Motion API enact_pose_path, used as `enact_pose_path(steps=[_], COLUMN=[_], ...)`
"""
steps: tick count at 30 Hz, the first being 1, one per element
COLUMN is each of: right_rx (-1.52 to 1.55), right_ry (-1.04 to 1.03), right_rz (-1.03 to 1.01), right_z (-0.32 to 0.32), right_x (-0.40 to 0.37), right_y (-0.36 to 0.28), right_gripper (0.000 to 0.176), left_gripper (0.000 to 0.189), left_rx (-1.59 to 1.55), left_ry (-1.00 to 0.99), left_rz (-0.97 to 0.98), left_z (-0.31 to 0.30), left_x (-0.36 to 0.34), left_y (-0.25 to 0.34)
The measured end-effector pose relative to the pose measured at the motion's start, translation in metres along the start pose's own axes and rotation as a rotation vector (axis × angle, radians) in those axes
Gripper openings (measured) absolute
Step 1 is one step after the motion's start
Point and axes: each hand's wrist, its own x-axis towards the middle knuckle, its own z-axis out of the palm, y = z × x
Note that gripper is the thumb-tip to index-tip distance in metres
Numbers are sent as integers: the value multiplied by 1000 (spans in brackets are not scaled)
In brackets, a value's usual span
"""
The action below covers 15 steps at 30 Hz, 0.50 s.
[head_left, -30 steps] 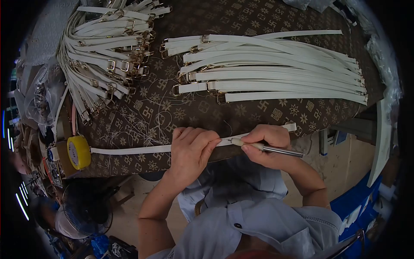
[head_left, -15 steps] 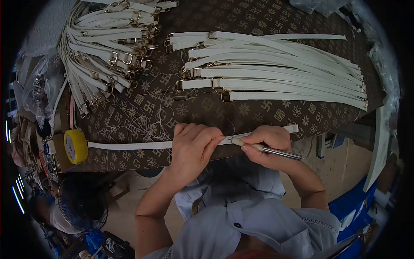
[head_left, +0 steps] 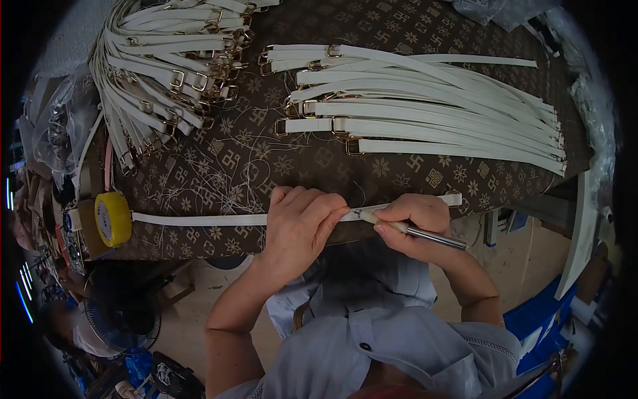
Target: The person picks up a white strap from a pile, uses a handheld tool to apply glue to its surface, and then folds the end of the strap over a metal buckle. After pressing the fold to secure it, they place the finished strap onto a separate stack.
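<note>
A narrow white strap (head_left: 199, 220) with a stitched edge lies along the near side of the patterned brown cloth (head_left: 319, 179). My left hand (head_left: 302, 226) is closed on its middle, thumb and forefinger pinching it. My right hand (head_left: 417, 226) grips a pen-shaped tool (head_left: 435, 237) with a silver shaft and a pale front grip. The tool's thin tip points left and meets the strap right beside my left fingertips. Past my right hand, the strap's far end (head_left: 453, 199) shows.
White straps with gold buckles (head_left: 425, 110) lie in a row at the back right; a denser bundle (head_left: 159, 73) fills the back left. Loose thread ends (head_left: 222, 179) litter the cloth. A yellow tape roll (head_left: 113, 219) stands at the left edge, with a fan (head_left: 123, 312) below it.
The view has shifted slightly. Both hands keep their hold, and the tool's tip stays at the same part of the strap.
</note>
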Motion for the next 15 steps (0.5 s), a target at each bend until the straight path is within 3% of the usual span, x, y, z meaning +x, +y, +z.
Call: enact_pose_path(steps=[15], right_rx=[-4], right_ry=[11], right_rz=[5], right_z=[1], right_x=[-1], right_y=[0], right_gripper=[18], left_gripper=[11], left_rx=[8], left_ry=[3], left_rz=[4], left_z=[1], left_x=[-1], left_y=[-1])
